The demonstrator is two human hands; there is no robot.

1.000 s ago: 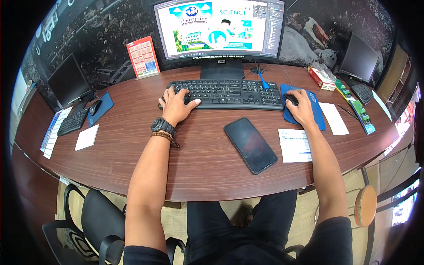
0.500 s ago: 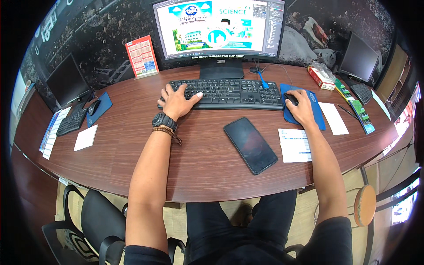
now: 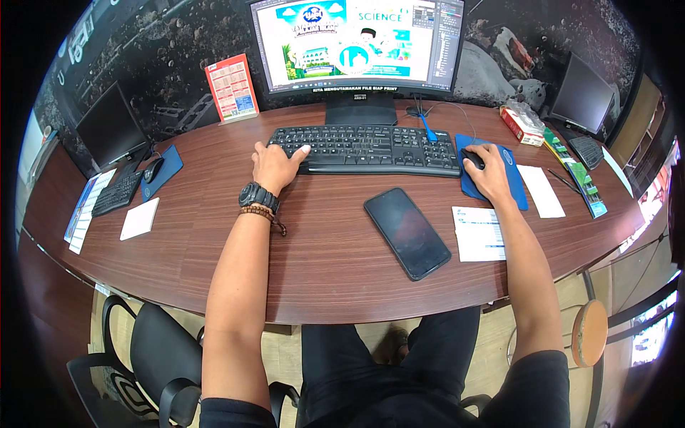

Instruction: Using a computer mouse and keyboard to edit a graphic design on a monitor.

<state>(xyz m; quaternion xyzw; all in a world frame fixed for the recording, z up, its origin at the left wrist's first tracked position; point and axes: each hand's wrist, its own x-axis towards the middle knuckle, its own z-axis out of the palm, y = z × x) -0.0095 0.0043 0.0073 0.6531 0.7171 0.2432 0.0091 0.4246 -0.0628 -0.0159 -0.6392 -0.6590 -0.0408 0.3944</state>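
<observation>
My left hand (image 3: 277, 166) rests at the left end of the black keyboard (image 3: 357, 146). Its fingers bend over the edge keys while the thumb stretches out to the right, and it holds nothing. A dark watch and a beaded bracelet circle that wrist. To the right of the keyboard, my right hand (image 3: 489, 171) is wrapped over a black computer mouse (image 3: 472, 159) on a blue mouse pad (image 3: 515, 184); the hand hides part of the mouse. Behind the keyboard, the lit monitor (image 3: 357, 46) shows colourful graphics in an editing window.
Between my forearms lies a dark smartphone (image 3: 407, 233), beside a printed paper (image 3: 478, 235). A red desk calendar (image 3: 232, 89) stands left of the monitor. Side monitors (image 3: 111, 125) flank the brown desk (image 3: 321, 285). A red-and-white box (image 3: 521, 127) sits at right, an office chair (image 3: 160, 342) below left.
My left hand has drawn slightly left and down, its spread fingers now curled closer together at the keyboard's left end. My right hand stays on the mouse. The view has shifted slightly.
</observation>
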